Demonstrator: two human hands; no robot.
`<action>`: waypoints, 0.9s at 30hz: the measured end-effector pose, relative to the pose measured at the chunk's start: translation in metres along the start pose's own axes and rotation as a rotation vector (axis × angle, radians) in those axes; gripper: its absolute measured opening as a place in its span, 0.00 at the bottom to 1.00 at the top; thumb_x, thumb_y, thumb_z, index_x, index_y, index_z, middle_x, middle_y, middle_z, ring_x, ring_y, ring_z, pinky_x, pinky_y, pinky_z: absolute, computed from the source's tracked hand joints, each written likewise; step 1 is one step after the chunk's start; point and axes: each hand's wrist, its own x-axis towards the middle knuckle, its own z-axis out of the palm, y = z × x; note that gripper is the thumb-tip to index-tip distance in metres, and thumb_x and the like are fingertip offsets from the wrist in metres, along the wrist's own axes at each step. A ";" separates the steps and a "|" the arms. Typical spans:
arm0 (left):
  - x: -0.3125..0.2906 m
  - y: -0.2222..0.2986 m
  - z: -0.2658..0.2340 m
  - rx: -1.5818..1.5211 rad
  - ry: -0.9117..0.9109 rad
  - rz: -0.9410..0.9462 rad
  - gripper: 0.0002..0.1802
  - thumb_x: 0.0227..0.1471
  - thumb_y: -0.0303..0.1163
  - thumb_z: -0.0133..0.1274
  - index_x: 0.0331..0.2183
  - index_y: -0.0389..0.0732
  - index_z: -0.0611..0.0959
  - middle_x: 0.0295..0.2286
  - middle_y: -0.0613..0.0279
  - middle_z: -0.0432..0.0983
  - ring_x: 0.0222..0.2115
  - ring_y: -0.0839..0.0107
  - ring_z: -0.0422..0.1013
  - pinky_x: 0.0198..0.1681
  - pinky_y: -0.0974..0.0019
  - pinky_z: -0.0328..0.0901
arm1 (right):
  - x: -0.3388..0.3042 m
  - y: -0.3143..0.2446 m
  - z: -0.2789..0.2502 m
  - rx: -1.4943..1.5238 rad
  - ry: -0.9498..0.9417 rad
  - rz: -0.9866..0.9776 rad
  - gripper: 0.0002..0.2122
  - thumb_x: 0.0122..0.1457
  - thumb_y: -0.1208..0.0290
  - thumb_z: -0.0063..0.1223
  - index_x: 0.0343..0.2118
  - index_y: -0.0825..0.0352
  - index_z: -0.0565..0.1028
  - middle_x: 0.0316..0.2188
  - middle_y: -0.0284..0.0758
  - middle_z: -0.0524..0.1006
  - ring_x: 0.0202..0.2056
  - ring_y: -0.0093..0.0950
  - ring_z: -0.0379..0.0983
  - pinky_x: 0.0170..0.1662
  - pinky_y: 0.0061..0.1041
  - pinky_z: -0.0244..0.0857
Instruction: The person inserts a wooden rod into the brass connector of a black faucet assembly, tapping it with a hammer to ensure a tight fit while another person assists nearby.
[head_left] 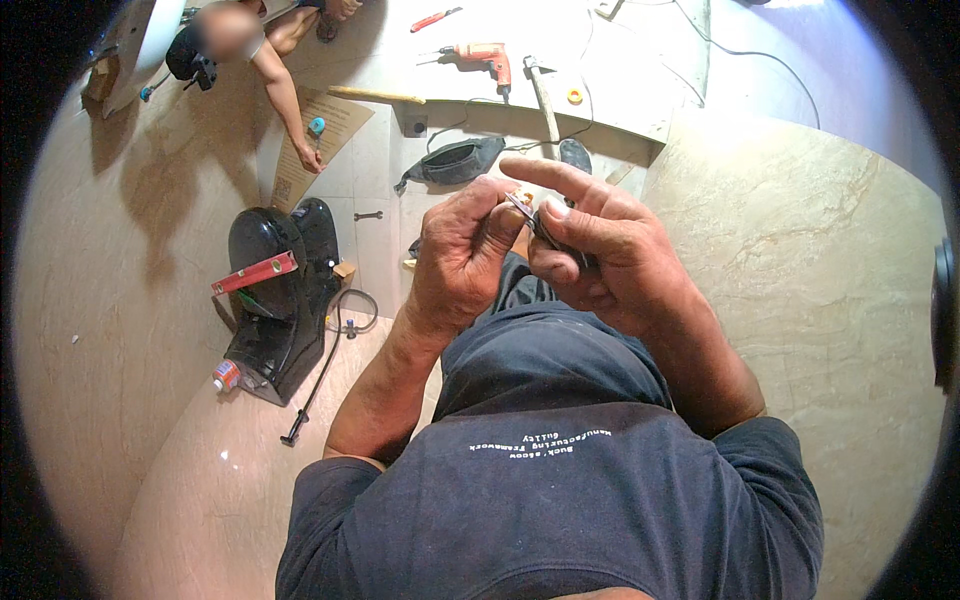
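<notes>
At your far left, a glossy black fixture (pixel 275 335), toilet-like in shape, sits on the floor with a red spirit level (pixel 255 272) across it and a small red-and-white can (pixel 227 376) at its near end. A dark hose (pixel 312 392) lies just right of it. Beyond, a co-worker's hand (pixel 312 160) reaches down over a cardboard sheet (pixel 345 120), and a spanner (pixel 368 215) lies on the floor nearer you. Then come your own hands, raised before your chest and nearly meeting. Your left hand (pixel 458 250) has thumb and forefinger pinched on a small pale-and-orange piece (pixel 524 197), which sits in the narrow space between both sets of fingertips, closer to the left hand. Your right hand (pixel 625 240) is closed around a slim metal tool (pixel 519 207); its kind is hard to tell, as your fingers cover much of it. The tool's long axis slants from your right palm up and leftward, away from you, so its tip is right by the piece. Your right forefinger stretches left above that tip; you cannot tell whether it touches your left hand. Beyond lie a black pouch (pixel 455 160), a red drill (pixel 485 62) and a hammer (pixel 543 98).
</notes>
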 end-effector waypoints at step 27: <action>0.038 -0.006 0.020 -0.026 0.050 -0.194 0.20 0.70 0.45 0.49 0.38 0.37 0.80 0.28 0.67 0.71 0.28 0.78 0.64 0.32 0.71 0.61 | 0.029 -0.059 -0.032 -0.123 -0.014 0.130 0.27 0.72 0.64 0.48 0.69 0.68 0.58 0.20 0.29 0.70 0.16 0.15 0.56 0.19 0.17 0.47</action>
